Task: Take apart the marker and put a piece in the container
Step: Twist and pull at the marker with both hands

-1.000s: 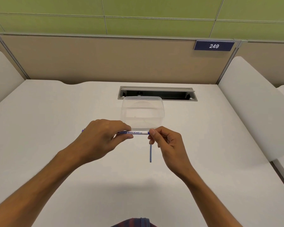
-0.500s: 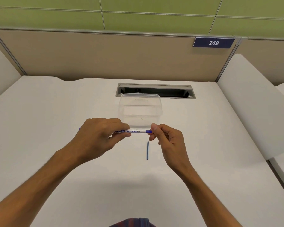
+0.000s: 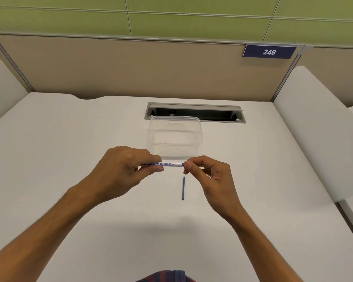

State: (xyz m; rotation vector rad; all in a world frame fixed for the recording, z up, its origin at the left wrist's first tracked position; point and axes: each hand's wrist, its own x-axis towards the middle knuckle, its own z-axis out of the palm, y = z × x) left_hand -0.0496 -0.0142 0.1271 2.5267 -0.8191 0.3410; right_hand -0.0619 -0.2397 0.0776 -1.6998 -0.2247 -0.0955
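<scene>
Change: a second ago the right hand [image 3: 209, 176] pinched the marker [image 3: 165, 164] at its very end, with the thin blue stick [image 3: 183, 188] partly behind those fingers; now the stick shows whole on the desk [image 3: 69, 149] and a small blue end piece shows at the marker's right tip, just off the fingertips.
Meaning: the stick looks like a part already pulled out; I judge the end piece is being worked loose, so the marker is partly taken apart and nothing is in the container [image 3: 174, 137] yet.
Left hand [image 3: 126, 169]: curled round the marker's left half, thumb underneath, holding it level.
Right hand: thumb and forefinger pinched together at the blue tip; whether they grip it or only touch it is hard to tell.
Marker: held in the air between the two hands, lying left to right, just in front of the container's near wall.
Blue stick: flat on the desk, pointing away from the person, below the marker's right end and just left of the right hand, touching neither hand.
Container: clear, open, beyond the hands, before the cable slot [image 3: 194, 112].
</scene>
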